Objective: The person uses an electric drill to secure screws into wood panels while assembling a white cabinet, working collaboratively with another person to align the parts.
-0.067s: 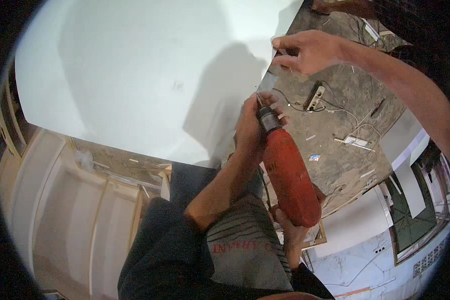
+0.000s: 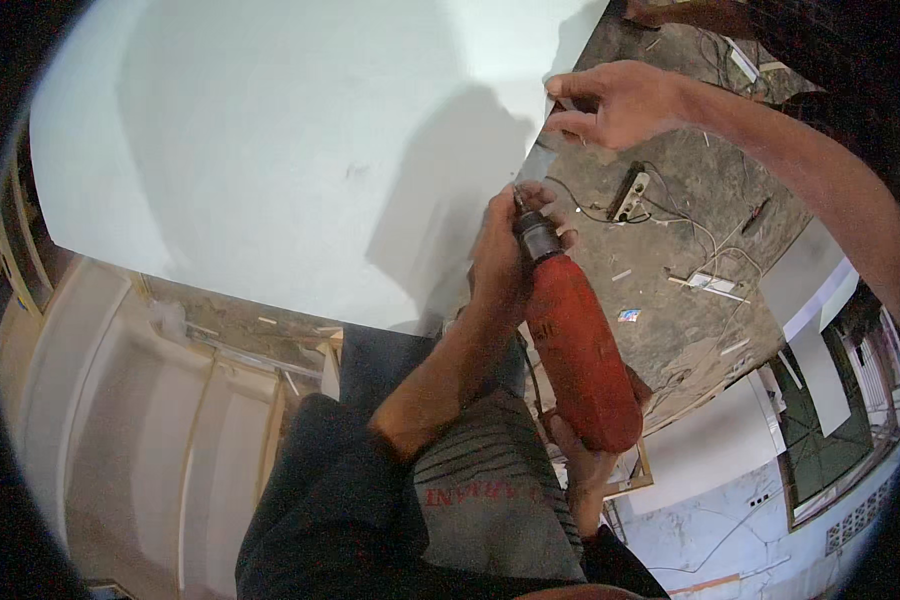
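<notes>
A red power drill point(image 2: 582, 350) with a dark chuck points up and away toward the edge of a large white panel point(image 2: 270, 150). My right hand point(image 2: 582, 455) is wrapped round the drill from below at its rear; the body covers most of those fingers. Beside the chuck, my left hand point(image 2: 500, 240) is closed, thumb and fingertips around the thin bit point(image 2: 519, 198) next to the panel's edge. Whatever those fingertips pinch is too small to make out. Farther up the same edge, another person's hand point(image 2: 620, 100) touches the panel with thumb and fingers.
On the dirty floor at right lie a power strip point(image 2: 631, 197), tangled cables point(image 2: 705, 230) and scraps. White boards point(image 2: 715, 440) lean at the lower right. A pale framed piece point(image 2: 160, 420) lies at lower left. Another person's arm point(image 2: 800, 160) reaches in from the right.
</notes>
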The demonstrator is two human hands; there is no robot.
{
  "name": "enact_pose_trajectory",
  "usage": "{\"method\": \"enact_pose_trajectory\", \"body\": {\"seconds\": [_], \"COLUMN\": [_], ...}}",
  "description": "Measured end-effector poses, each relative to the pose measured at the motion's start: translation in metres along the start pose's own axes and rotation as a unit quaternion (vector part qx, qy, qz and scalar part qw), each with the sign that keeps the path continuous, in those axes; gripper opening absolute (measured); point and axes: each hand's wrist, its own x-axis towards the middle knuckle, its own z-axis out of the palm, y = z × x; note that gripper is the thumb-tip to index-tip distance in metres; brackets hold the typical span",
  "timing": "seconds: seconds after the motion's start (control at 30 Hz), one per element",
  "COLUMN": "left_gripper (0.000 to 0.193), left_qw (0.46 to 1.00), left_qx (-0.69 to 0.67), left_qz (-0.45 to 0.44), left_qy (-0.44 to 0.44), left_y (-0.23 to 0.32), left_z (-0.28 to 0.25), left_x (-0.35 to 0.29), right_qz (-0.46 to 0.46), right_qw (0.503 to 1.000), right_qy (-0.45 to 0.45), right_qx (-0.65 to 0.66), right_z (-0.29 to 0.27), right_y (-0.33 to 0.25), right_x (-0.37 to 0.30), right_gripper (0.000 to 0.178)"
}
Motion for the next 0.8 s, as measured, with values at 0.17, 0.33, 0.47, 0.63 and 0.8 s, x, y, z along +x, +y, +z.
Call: {"method": "enact_pose_trajectory", "body": {"seconds": [0.17,0.33,0.47,0.63,0.8], "left_gripper": [0.032,0.03,0.027,0.026,0.026], "left_qw": [1.0,0.999,0.998,0.998,0.996], "left_qx": [-0.012,-0.018,-0.039,-0.046,-0.047], "left_qz": [-0.018,-0.014,-0.019,-0.031,-0.059], "left_qy": [-0.005,-0.034,-0.039,-0.03,-0.036], "left_y": [0.006,0.006,0.008,0.009,0.012], "left_z": [0.012,-0.003,-0.004,0.001,-0.002], "left_x": [0.002,0.011,0.011,0.01,0.012], "right_qz": [-0.005,-0.002,-0.001,0.0,-0.002], "right_qw": [1.0,1.0,1.0,1.0,1.0], "right_qy": [0.0,-0.004,-0.007,-0.007,-0.013], "right_qx": [-0.006,-0.008,-0.01,-0.013,-0.015], "right_z": [-0.005,0.001,0.001,0.001,0.002], "right_y": [-0.011,-0.008,-0.011,-0.012,-0.013], "right_x": [0.002,0.003,0.004,0.004,0.004], "right_gripper": [0.084,0.085,0.085,0.086,0.086]}}
